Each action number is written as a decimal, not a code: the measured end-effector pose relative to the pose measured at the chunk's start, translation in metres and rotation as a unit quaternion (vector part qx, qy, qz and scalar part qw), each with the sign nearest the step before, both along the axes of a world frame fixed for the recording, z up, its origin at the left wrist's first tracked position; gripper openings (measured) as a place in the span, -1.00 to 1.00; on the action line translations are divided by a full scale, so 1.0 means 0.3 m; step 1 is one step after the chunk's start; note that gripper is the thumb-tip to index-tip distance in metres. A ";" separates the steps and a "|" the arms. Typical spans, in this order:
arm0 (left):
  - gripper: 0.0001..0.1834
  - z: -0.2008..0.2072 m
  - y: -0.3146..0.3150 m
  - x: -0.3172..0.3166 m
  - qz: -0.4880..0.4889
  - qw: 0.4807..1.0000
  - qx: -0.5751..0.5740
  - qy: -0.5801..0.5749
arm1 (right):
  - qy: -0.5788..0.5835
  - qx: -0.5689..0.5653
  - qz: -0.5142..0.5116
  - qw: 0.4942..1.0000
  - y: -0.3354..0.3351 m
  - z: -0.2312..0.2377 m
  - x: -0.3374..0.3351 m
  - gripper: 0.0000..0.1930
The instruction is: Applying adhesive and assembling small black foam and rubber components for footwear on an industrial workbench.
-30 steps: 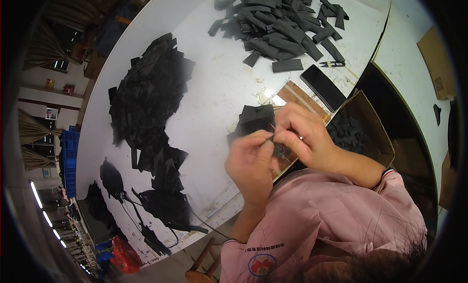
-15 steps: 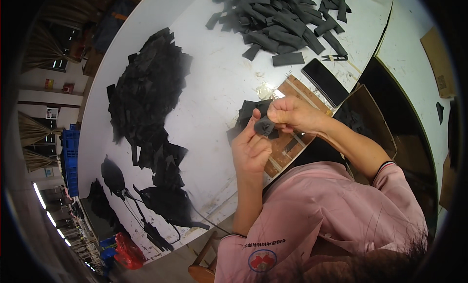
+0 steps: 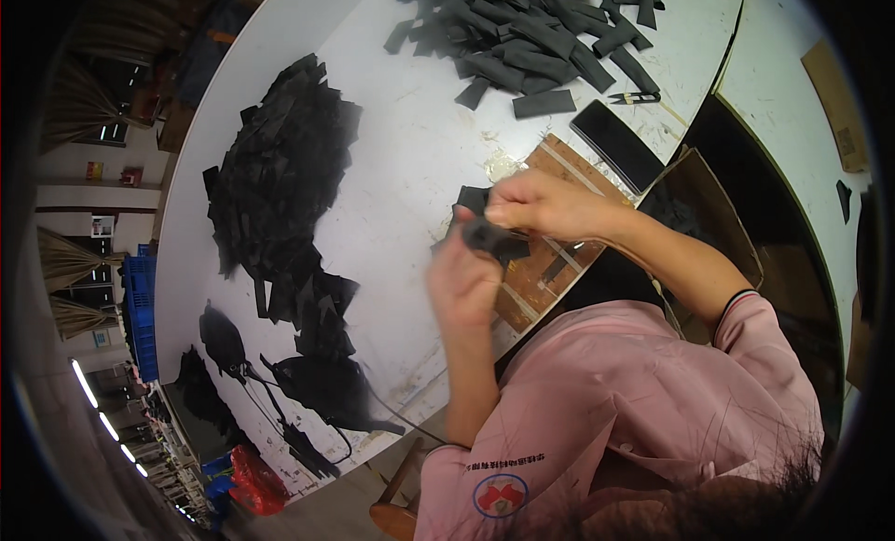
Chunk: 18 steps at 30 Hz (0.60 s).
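Between my two hands is a small dark grey fabric piece, its edge bunched up and partly smeared by motion. My left hand is blurred, with its thumb and fingers closed on the piece from the left. My right hand pinches the same piece from the right, fingers curled in. Just behind and below the hands, a few dark fabric pieces lie on the table, partly covered by my hands. A brown wooden board with pale strips lies under my right forearm.
A large heap of black fabric pieces spreads over the white table at left. Grey folded strips are piled at the far side. A phone, thread snips and an open cardboard box are at right. Black bags lie front left.
Both hands have shifted slightly left with the fabric piece. My left hand's raised thumb has come down onto it, and my right fingers have curled in more tightly.
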State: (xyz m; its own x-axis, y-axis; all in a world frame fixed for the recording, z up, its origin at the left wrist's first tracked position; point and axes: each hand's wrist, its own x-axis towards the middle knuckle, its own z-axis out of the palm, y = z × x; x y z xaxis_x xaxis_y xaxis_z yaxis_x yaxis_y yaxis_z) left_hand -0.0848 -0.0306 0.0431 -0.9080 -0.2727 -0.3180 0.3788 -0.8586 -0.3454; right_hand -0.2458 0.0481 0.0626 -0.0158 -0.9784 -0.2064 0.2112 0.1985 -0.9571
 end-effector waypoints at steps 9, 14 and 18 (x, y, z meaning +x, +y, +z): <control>-0.74 -0.085 0.071 -0.004 0.014 0.988 -0.129 -0.082 | -0.116 -0.020 0.007 0.993 0.029 -0.097 0.010 -0.70; -0.70 0.055 0.138 -0.040 0.063 0.847 -0.475 -0.229 | -0.107 -0.033 0.043 0.993 0.022 -0.085 -0.028 -0.71; -0.70 0.130 0.207 -0.041 0.152 0.636 -0.694 -0.302 | -0.045 -0.091 0.069 0.992 0.001 0.035 -0.014 -0.72</control>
